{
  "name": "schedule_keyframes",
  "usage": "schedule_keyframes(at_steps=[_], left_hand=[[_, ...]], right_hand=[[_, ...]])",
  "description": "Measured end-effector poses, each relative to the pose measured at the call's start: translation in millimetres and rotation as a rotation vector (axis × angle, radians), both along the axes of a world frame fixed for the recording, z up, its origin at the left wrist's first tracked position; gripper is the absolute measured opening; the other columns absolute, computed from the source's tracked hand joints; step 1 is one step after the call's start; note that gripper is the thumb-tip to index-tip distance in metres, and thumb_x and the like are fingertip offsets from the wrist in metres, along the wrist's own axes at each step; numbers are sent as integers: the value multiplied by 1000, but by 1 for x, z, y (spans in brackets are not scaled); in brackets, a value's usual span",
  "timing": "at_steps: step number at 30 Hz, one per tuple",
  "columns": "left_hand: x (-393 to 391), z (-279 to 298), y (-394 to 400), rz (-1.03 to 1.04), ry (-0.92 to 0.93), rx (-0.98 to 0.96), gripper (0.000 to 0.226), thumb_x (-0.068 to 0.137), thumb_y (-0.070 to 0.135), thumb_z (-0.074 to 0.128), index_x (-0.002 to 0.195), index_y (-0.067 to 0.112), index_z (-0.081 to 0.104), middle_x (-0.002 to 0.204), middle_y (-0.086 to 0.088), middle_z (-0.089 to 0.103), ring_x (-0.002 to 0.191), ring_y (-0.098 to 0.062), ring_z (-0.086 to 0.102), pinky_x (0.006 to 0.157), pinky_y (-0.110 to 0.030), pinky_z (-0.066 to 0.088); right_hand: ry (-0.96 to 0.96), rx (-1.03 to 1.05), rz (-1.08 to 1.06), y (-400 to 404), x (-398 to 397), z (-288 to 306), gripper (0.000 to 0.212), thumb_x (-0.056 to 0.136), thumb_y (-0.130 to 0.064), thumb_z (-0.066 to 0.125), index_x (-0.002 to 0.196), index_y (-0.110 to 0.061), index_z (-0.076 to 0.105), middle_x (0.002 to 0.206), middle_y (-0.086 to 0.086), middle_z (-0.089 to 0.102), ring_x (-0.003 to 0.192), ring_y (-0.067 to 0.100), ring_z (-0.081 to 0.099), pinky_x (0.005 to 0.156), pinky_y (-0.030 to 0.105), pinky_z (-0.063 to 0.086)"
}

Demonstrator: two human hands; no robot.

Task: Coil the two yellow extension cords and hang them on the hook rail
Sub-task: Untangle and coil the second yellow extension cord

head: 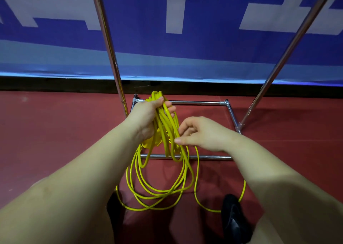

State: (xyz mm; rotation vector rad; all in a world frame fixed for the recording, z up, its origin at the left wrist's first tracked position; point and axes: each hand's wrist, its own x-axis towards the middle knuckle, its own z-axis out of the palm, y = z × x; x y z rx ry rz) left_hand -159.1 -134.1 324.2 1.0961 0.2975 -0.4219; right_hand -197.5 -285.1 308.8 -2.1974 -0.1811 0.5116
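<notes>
While left hand clamps the gathered loops of cord above the rack base | right hand pinches one strand | risk: uneven loops slipping from the grip, floor slack tangling.

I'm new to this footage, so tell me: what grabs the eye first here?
The bright yellow cord, bunched in the left hand at centre, its loops hanging toward the red floor. The right hand pinches a strand beside it. Behind stand a chrome rack frame and a blue-and-white banner.
</notes>
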Motion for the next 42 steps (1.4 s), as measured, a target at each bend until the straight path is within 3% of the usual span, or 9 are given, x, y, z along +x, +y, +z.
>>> schedule_keyframes(at_steps=[5,13,16,20,23,28,31,39,42], left_hand=[[4,4,5,55,6,-69,32,101,16,39,78,6,57,52,0,67,48,-8,65,62,-24,54],[9,-1,7,-16,-6,-70,35,102,25,38,83,6,60,58,-3,69,52,-10,67,69,-28,51],[15,-5,8,36,-4,-129,31,100,25,42,79,8,57,56,-1,64,51,-11,64,68,-30,52],[22,-11,10,83,-22,-172,23,100,22,44,80,13,51,66,0,50,54,-11,55,59,-26,55],[29,-10,16,154,-26,-197,27,99,23,46,75,11,50,62,1,46,52,-11,49,61,-27,52],[36,-16,24,196,-65,-168,26,97,22,51,73,11,49,57,1,44,50,-12,46,55,-26,49],[36,-18,25,200,-129,-139,24,99,16,47,76,10,47,56,1,43,48,-11,45,55,-26,50],[26,-11,20,131,-469,158,12,99,5,43,88,8,38,64,-5,41,44,-10,44,49,-22,45],[26,-18,21,67,-528,313,13,98,9,47,95,10,34,66,-4,48,52,-13,50,57,-28,45]], right_hand=[[-36,-76,88,0,0,-5,15,87,-10,63,84,-18,50,65,-3,58,62,12,56,67,24,46],[-52,19,68,-1,0,-3,14,92,-10,55,87,-21,49,65,-3,53,62,14,46,63,26,39],[-89,-14,62,-2,0,0,12,95,-13,50,100,-11,61,67,-15,52,54,-5,48,57,9,36],[0,-38,39,-5,-1,-1,21,98,-22,45,81,-19,59,68,-11,55,55,-1,48,59,16,38],[113,-208,107,-12,-3,-6,27,97,-31,46,74,-18,53,71,-6,61,64,11,47,65,28,38],[-39,-443,89,-27,1,-4,14,92,-23,56,81,-15,60,78,3,68,64,13,53,60,23,41],[-24,-237,-74,-33,3,0,15,91,-16,58,77,-18,56,71,3,66,59,12,61,48,14,45],[222,368,-515,-40,1,17,6,92,-9,55,87,-7,58,78,8,63,53,7,67,45,25,55],[341,596,-638,-40,0,21,10,93,-3,50,87,-4,58,80,6,62,54,8,68,44,27,55]])
